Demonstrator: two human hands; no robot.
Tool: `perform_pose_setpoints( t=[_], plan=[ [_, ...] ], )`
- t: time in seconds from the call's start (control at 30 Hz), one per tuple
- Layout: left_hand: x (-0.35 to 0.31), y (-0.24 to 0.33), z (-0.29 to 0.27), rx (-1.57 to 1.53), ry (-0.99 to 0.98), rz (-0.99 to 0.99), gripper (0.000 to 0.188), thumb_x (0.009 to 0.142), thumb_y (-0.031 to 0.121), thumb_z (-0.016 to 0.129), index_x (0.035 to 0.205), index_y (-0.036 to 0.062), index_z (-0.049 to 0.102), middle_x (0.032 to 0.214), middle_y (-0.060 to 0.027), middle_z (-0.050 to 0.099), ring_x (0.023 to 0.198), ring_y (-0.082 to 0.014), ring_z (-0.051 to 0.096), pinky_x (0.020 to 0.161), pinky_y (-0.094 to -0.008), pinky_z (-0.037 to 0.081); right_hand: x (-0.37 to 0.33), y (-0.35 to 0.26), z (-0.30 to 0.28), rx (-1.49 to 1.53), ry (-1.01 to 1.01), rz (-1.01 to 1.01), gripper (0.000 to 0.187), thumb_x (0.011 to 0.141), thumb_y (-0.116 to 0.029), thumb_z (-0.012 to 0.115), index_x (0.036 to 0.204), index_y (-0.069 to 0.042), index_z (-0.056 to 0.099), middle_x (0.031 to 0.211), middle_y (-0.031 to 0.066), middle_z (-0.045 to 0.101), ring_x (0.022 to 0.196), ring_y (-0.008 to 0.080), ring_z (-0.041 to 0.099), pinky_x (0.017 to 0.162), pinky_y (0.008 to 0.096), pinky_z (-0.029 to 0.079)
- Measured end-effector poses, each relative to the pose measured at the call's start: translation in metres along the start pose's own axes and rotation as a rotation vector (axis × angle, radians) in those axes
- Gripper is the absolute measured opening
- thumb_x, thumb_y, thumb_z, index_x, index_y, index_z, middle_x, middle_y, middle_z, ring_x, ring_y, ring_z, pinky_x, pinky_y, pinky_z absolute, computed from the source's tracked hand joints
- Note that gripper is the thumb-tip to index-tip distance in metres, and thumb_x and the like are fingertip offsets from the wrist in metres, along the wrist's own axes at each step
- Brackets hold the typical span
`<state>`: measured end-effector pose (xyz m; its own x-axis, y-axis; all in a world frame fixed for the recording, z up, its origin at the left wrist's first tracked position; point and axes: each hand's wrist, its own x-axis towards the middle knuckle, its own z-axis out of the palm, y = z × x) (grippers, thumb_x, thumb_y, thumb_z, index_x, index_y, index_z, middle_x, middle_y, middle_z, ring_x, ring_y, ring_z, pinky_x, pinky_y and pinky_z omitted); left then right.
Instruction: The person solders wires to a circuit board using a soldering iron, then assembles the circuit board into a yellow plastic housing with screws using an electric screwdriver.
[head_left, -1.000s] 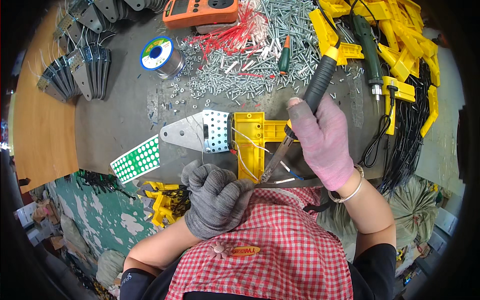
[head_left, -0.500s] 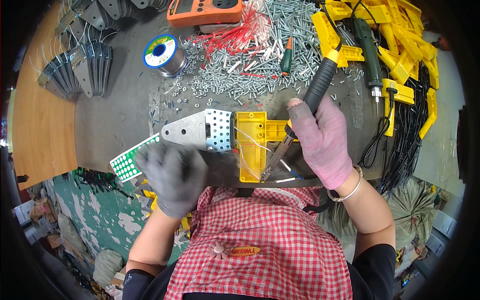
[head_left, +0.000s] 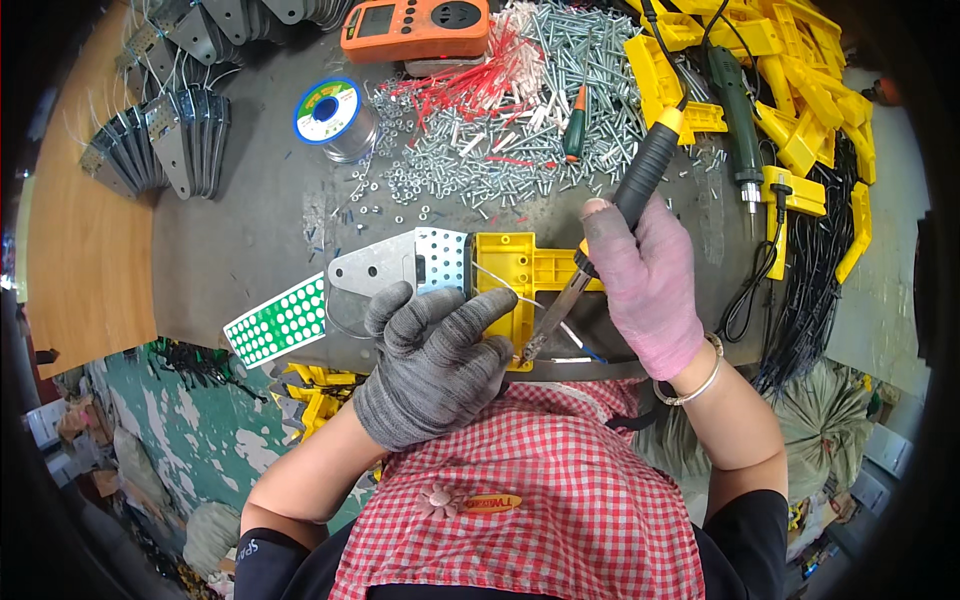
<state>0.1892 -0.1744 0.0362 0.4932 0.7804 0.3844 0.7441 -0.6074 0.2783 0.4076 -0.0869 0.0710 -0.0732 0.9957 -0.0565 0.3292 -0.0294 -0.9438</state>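
Observation:
My right hand [head_left: 645, 290], in a pink glove with a grey thumb, grips a soldering iron [head_left: 640, 175] by its black handle. The iron slants down and its tip meets the near edge of a yellow plastic housing [head_left: 522, 252]. My left hand [head_left: 435, 365], in a grey striped glove, lies over the housing's left near corner, fingers curled and thumb close to the tip. Whatever its fingertips pinch is hidden. A perforated metal plate [head_left: 440, 258] joins the housing's left side. White wires [head_left: 570, 335] run across the housing; one has a blue end.
A green-and-white dotted sticker sheet [head_left: 285, 325] lies left. Behind are a solder spool [head_left: 330, 112], an orange meter [head_left: 415, 30], heaped screws [head_left: 470, 165] and a green-handled screwdriver [head_left: 575, 130]. A green power screwdriver [head_left: 735, 120], yellow housings [head_left: 800, 90] and black cables [head_left: 815, 260] lie right.
My left hand has moved right from beside the sticker sheet onto the yellow housing, uncovering more of the sheet. My right hand and the soldering iron have hardly moved.

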Motion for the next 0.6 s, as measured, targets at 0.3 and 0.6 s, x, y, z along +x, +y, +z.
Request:
perform_pose_setpoints(
  t=[0.3,0.6],
  plan=[
    [0.009,-0.006,-0.003,-0.154,0.049,-0.039,0.030,0.066,0.017,0.083,0.093,0.0199,0.070,0.127,-0.0068,0.065,0.114,-0.0309,0.052,0.100,-0.0488,0.033,0.008,-0.005,-0.003,0.044,0.051,0.035,0.028,0.098,-0.026,0.066,0.088,-0.001,0.059,0.066,0.0032,0.060,0.061,0.0093,0.055,0.056,0.0291,0.045],
    [0.012,-0.006,-0.006,-0.186,0.064,-0.107,0.030,0.063,0.012,0.082,0.090,0.0188,0.071,0.120,-0.0056,0.066,0.106,-0.0304,0.055,0.095,-0.0443,0.038,0.015,-0.015,-0.007,0.145,0.091,0.077,0.027,0.098,-0.025,0.066,0.089,-0.001,0.060,0.067,0.0016,0.060,0.060,0.0081,0.054,0.055,0.0279,0.044]
  ],
)
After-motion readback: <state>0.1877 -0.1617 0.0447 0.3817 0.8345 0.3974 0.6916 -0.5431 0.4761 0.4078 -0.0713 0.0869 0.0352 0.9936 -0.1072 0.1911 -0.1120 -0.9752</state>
